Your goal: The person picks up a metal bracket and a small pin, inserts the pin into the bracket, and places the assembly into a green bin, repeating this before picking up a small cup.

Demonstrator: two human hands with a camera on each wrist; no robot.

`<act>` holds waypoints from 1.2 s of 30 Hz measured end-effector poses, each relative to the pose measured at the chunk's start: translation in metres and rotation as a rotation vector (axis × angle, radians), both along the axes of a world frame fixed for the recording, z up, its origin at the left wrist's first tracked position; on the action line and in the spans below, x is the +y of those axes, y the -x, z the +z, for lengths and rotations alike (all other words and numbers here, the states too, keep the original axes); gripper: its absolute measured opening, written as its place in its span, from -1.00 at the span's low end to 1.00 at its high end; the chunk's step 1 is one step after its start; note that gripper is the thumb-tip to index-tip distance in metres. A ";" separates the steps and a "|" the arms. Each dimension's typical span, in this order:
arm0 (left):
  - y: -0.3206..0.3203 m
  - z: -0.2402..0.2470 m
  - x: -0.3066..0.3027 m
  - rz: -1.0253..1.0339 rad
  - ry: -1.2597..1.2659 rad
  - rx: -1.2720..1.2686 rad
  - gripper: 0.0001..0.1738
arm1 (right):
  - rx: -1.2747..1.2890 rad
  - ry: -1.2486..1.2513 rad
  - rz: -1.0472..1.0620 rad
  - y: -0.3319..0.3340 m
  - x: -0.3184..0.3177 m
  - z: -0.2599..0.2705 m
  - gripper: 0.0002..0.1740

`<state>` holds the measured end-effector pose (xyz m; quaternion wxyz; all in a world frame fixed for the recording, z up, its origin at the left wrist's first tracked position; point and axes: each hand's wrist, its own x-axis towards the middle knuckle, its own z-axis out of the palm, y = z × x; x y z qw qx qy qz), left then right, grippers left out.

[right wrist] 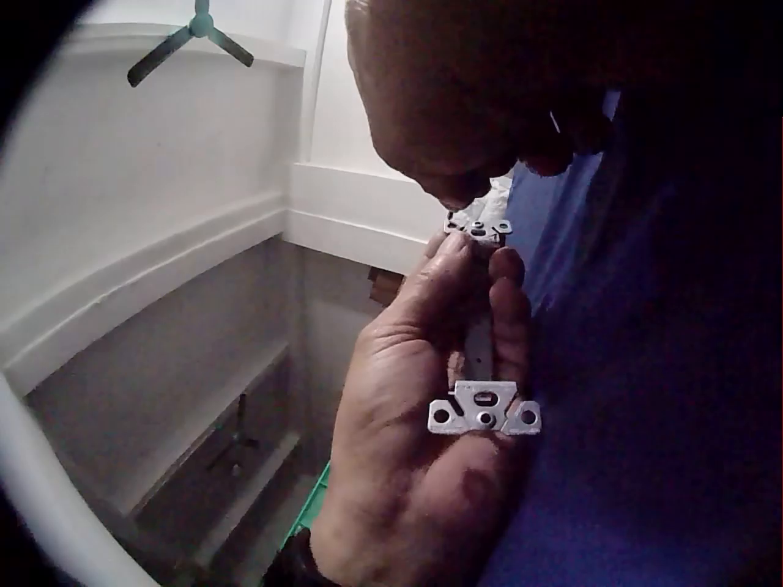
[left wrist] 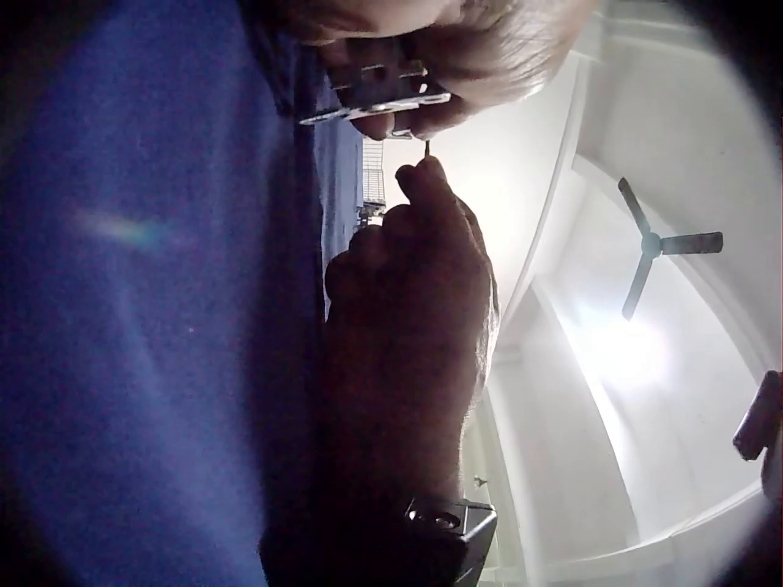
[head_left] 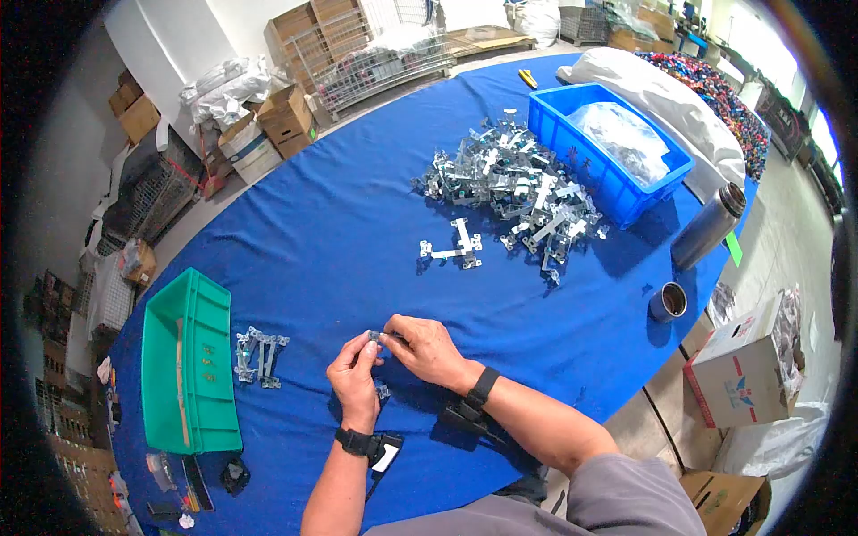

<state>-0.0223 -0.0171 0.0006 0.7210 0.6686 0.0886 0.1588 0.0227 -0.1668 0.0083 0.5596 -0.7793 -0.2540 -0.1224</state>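
Observation:
My left hand [head_left: 354, 375] grips a metal bracket [right wrist: 485, 410], a narrow strip with flanged, holed plates at its ends. In the right wrist view the strip runs along the palm of the left hand [right wrist: 392, 404], with the thumb on its far end. My right hand [head_left: 431, 350] meets that end, its fingertips pinched together. In the left wrist view a thin dark tip [left wrist: 427, 148] sticks out from the fingertips of the right hand [left wrist: 410, 281]; I cannot tell what it belongs to. Several similar brackets [head_left: 260, 357] lie left of my hands.
A green bin [head_left: 231, 393] stands at the left. Beyond my hands lie a few loose brackets [head_left: 456, 246] and a large heap of brackets [head_left: 509, 179]. A blue crate [head_left: 617, 183] holds plastic-wrapped contents. A steel flask [head_left: 710, 228] and a cup [head_left: 668, 303] stand at the right edge.

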 end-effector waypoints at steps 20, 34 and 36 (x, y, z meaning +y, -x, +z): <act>0.000 0.000 -0.003 -0.042 -0.067 0.006 -0.77 | 0.069 0.034 -0.007 0.002 -0.001 0.005 -0.76; -0.001 0.000 -0.005 -0.025 -0.079 -0.002 -0.78 | 0.041 0.055 -0.019 0.000 -0.001 0.000 -0.74; 0.000 0.003 -0.006 -0.023 -0.078 0.001 -0.78 | 0.015 0.093 -0.014 -0.001 -0.002 -0.002 -0.78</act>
